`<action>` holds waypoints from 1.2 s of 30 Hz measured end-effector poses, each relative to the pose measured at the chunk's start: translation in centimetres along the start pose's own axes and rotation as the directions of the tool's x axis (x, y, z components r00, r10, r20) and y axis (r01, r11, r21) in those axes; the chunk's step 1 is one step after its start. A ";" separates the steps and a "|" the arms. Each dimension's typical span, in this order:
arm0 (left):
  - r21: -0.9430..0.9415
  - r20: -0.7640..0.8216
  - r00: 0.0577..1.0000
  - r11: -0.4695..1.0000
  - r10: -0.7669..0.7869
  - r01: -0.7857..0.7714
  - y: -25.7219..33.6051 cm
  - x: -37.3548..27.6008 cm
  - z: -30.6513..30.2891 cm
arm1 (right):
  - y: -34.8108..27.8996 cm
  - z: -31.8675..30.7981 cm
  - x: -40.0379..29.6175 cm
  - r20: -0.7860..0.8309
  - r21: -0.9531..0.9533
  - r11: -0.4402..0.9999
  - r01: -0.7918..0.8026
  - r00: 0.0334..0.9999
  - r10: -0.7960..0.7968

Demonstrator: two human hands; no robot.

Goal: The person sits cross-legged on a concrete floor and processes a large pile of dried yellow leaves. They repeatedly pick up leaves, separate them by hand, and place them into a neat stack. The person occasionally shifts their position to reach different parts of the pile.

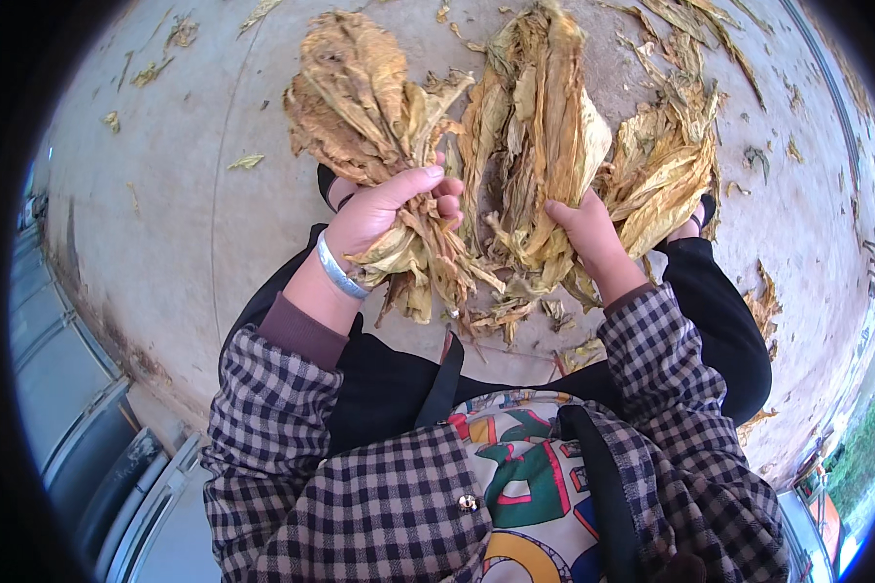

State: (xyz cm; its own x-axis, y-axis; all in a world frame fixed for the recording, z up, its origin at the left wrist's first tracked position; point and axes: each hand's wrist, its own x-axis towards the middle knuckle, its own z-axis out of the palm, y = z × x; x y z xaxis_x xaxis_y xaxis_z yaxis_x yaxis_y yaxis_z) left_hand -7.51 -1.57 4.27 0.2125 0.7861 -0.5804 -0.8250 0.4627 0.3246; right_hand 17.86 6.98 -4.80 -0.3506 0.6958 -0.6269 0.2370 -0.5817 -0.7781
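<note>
My left hand [401, 204], with a silver bangle [337, 268] on its wrist, is closed round the narrow ends of a bundle of dried tobacco leaves [350, 95]. The broad brown blades fan out above the fist, and shorter yellowish ends hang below it. To the right, my right hand [587, 222] grips a long dried tobacco leaf [554, 124] near its lower end, thumb on top. Its other fingers are hidden behind the leaves. A loose pile of yellow-brown leaves [663, 175] lies on the floor beside the right hand, between my feet.
Scattered leaf scraps [246, 162] lie on the concrete floor [168, 240]. More long leaves [689, 29] are at the upper right, and smaller bits lie below the hands. My knees in black trousers [722, 335] flank the work. Grey panels [69, 364] stand at the far left.
</note>
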 end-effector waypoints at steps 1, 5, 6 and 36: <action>-0.012 0.001 1.000 1.000 -0.024 0.024 -0.4 0.2 0.0 | -0.3 0.2 -0.2 -0.009 -0.114 0.991 0.070 0.997 -0.072; 0.168 -0.074 0.996 0.984 -0.053 0.064 -2.0 1.0 2.3 | -2.1 1.4 -1.4 -0.046 -0.539 0.814 0.216 0.958 -0.285; 0.272 -0.057 0.997 0.960 -0.058 0.071 -2.5 1.2 2.6 | -2.5 1.7 -1.7 -0.057 -0.594 0.780 0.198 0.957 -0.286; 0.254 -0.160 0.977 0.951 -0.139 0.177 -2.2 -0.3 3.0 | -5.1 0.3 -1.4 -0.246 -0.274 0.928 0.250 0.915 -0.319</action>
State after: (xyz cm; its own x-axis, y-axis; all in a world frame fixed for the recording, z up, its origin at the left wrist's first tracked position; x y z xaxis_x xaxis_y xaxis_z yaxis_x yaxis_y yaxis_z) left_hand -4.16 -1.62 5.93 0.2383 0.6384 -0.7319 -0.6140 0.6829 0.3957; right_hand 16.90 8.84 0.11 -0.1738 0.9261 -0.3347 0.3809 -0.2502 -0.8901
